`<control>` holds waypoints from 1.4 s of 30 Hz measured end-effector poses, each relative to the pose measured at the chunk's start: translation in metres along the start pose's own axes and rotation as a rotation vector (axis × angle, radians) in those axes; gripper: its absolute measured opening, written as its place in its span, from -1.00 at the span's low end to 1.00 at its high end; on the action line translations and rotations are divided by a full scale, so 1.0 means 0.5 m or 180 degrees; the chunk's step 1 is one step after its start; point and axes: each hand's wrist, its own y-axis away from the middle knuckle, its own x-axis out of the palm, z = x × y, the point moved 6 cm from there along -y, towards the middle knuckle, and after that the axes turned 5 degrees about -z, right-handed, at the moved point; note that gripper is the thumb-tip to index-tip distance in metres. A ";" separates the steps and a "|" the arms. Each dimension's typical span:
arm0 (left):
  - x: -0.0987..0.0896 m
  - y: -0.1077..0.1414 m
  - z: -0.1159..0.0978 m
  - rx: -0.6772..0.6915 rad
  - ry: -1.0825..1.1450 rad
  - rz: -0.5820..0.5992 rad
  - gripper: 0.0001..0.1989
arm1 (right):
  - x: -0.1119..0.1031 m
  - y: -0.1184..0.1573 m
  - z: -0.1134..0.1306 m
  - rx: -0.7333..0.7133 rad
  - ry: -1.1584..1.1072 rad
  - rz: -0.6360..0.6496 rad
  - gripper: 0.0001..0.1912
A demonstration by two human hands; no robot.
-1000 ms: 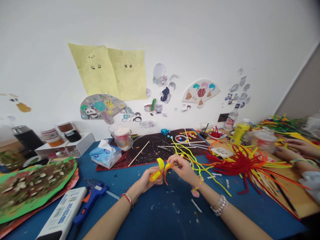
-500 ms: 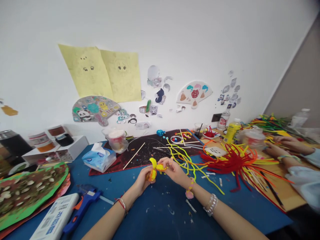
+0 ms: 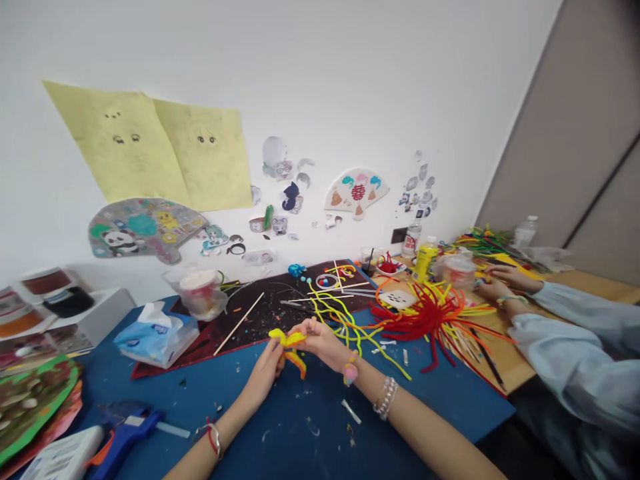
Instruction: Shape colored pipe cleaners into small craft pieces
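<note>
A yellow and orange pipe-cleaner shape point(image 3: 293, 341) with several petal-like arms is held over the blue table mat. My left hand point(image 3: 268, 369) is closed on its left side, fingers pinched near the centre. From the right, my right hand point(image 3: 320, 341) pinches one of the yellow arms. An orange arm hangs down between the two hands. Just beyond lie loose yellow-green pipe cleaners point(image 3: 345, 320), close to my right hand. A thin wooden stick point(image 3: 239, 324) rests on the dark board behind my left hand.
A tissue pack point(image 3: 156, 335) and a blue glue gun point(image 3: 125, 437) lie to the left. Red pipe cleaners point(image 3: 430, 310) heap up on the right, near a yellow bottle point(image 3: 425, 260). Another person's hands point(image 3: 505, 283) work at the far right.
The view has turned to the right, so everything has slid left. The pipe-cleaner shape has tipped in my hands, and an orange arm now points downward. Both hands keep their hold.
</note>
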 end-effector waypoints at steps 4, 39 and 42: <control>-0.006 -0.013 0.016 -0.0119 0.0092 -0.0013 -0.58 | -0.004 -0.001 -0.008 0.0076 -0.0222 0.0148 -0.72; 0.005 -0.004 0.001 0.0097 0.0241 -0.0035 -0.64 | -0.036 -0.005 -0.033 0.0386 0.0176 -0.0004 -0.67; -0.007 -0.011 -0.006 0.0121 0.0369 -0.0144 -0.64 | -0.056 -0.013 -0.032 0.0275 0.0208 -0.0418 -0.68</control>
